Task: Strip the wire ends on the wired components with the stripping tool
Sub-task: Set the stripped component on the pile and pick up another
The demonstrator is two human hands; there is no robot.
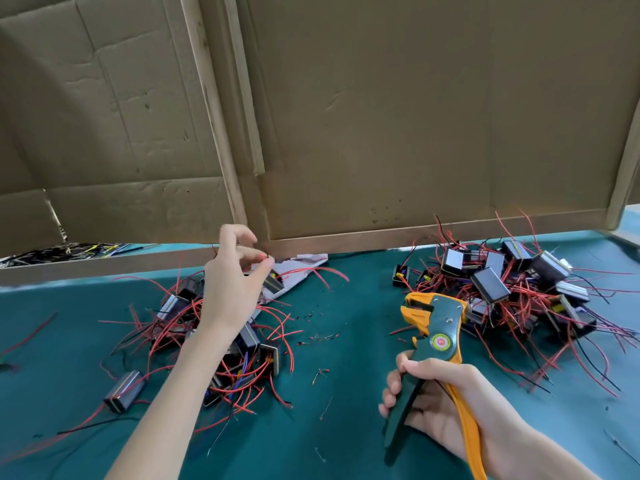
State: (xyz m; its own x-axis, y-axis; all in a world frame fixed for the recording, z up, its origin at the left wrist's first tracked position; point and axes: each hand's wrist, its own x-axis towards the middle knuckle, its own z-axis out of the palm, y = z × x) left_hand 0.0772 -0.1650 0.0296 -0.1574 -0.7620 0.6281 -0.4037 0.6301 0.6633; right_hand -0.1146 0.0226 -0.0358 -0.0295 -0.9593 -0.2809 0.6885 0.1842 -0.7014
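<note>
Over the left pile (pixel 214 344) our left hand (pixel 230 289) pinches a red wire (pixel 304 270); our right hand (pixel 440 400) grips the stripping tool (pixel 433 344), handles spread; we should steady the wire end squarely between its jaws before squeezing.

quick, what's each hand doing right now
Left hand: over the left pile, fingertips pinched, apparently on a red wire end.
Right hand: closed on the wire stripper handles.

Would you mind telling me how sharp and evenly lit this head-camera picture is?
Head view: light is soft and even, no glare on the teal table cover; wide-angle bending curves the brown cardboard wall; the left hand looks slightly blurred, the green-and-orange stripping tool sharp.
</note>
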